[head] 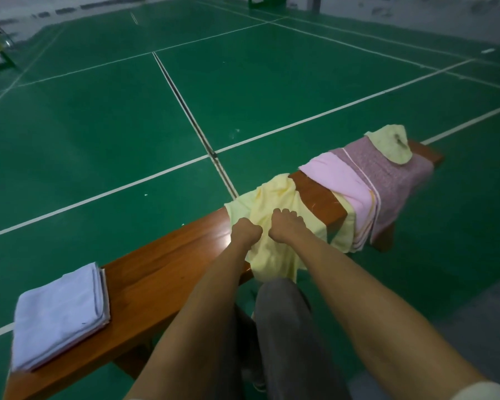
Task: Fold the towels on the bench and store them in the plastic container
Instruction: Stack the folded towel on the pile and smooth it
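Lying folded at the left end of the wooden bench (pixel 162 272) is a white towel (pixel 61 316), squared into a flat stack with its layered edges showing along the right side. Bare polished wood runs between it and the person's arms, which reach forward over the bench from the bottom of the view, above grey trouser legs (pixel 289 336).

The left hand (pixel 246 230) is clenched on the yellow towel (pixel 274 197), fingers curled into the cloth near its left edge. Just beside it, almost touching, the right hand (pixel 286 223) grips the same towel with its fingers bent down into the fabric. The yellow towel lies rumpled across the bench, its near part hanging over the front edge toward the person's knees and its far part bunched at the back edge.

Further right, past a short strip of bare wood, a pale pink towel (pixel 338 177) drapes over the bench, with what look like more cloth layers under its hanging edge, though the dim light makes that hard to judge. A mauve towel (pixel 393 174) overlaps it, and a small yellow cloth (pixel 393 142) sits on top near the bench's right end. Green court flooring (pixel 98 125) with white lines surrounds everything.
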